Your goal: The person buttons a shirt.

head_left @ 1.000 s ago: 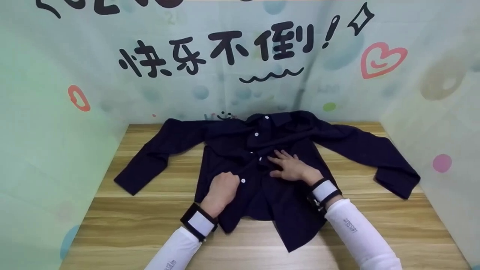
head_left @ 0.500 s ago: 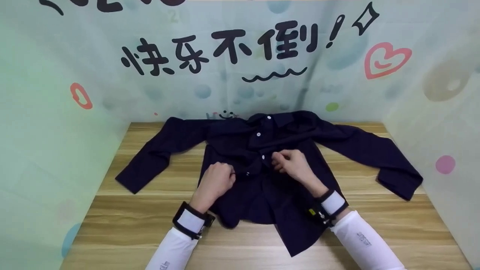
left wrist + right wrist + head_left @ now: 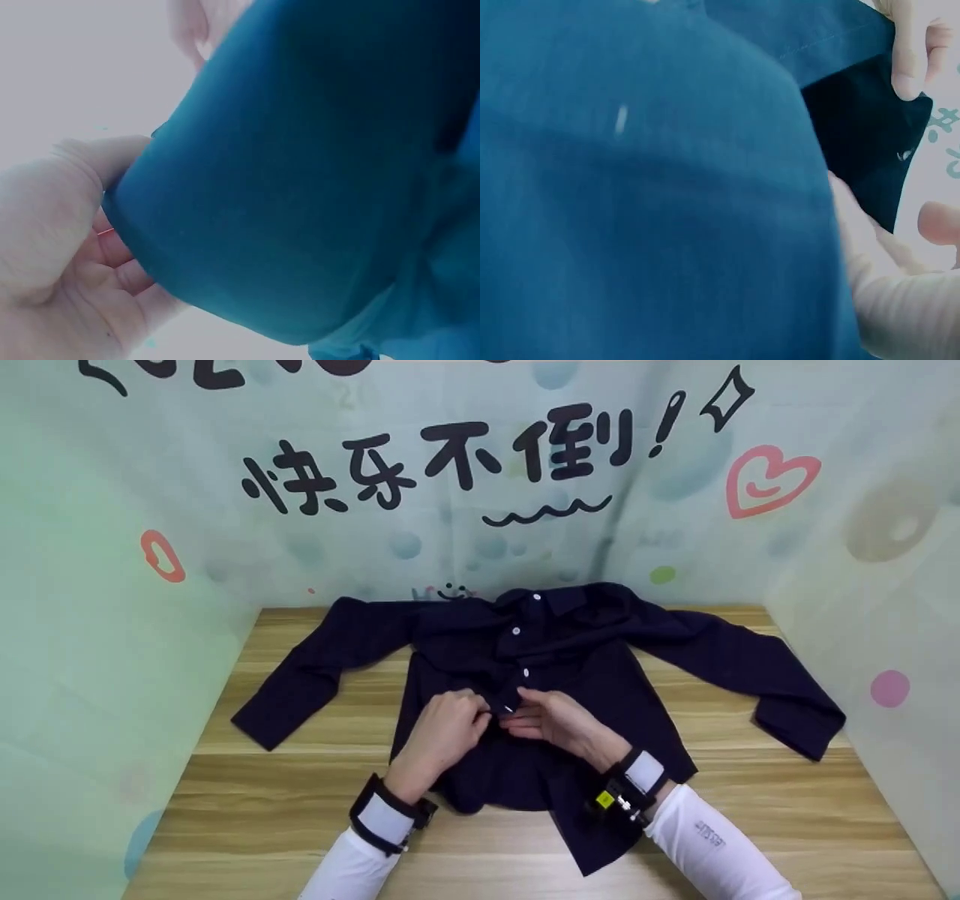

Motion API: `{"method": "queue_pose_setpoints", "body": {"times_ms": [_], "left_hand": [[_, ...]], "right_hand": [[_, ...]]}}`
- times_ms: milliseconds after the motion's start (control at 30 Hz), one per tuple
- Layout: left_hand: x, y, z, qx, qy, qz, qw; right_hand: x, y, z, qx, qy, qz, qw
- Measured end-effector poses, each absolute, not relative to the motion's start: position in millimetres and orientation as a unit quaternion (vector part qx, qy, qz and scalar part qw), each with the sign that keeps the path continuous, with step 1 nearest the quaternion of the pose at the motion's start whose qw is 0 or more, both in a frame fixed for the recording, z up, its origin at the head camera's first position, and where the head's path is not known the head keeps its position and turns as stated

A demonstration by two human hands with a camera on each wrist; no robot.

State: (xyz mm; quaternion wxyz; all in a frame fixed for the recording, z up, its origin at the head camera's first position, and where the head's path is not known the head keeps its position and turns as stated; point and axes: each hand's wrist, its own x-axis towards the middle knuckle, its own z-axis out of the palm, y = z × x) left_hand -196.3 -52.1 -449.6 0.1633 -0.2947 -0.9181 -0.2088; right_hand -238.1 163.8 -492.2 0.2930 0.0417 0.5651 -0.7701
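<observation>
On the wooden tabletop, both hands pinch the dark navy long-sleeved cotton shirt at its placket, left hand and right hand close together around a small white button, so keeping the fabric taut there looks wise.

On the backdrop behind the table you can read the black characters "快乐不倒!", while the small grey print on your right sleeve is too small and blurred to make out.
</observation>
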Motion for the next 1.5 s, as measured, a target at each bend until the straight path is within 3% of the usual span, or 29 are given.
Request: {"method": "queue_pose_setpoints", "body": {"times_ms": [333, 833, 1033, 1300, 1500], "left_hand": [[-191.9, -37.5, -472.5, -0.333, -0.92, -0.19, 0.074], [-197.1, -36.4, -471.0, -0.343, -0.918, -0.201, -0.001], [-199.7, -40.6, -461.7, -0.346, -0.909, -0.23, -0.011], [-224.7, -52.4, -447.6, -0.278, -0.908, -0.308, 0.06], [-234.3, -50.3, -460.5, -0.229, -0.907, -0.352, 0.011]], "right_hand": [[-238.5, 158.4, -487.6, 0.007, 0.508, -0.827, 0.241], [-238.1, 152.3, -495.1, -0.007, 0.586, -0.783, 0.209], [-237.1, 154.1, -494.7, -0.001, 0.606, -0.773, 0.19], [-237.1, 153.9, -490.4, 0.008, 0.649, -0.744, 0.158], [-236.7, 157.6, -492.6, -0.009, 0.653, -0.743, 0.146]]}}
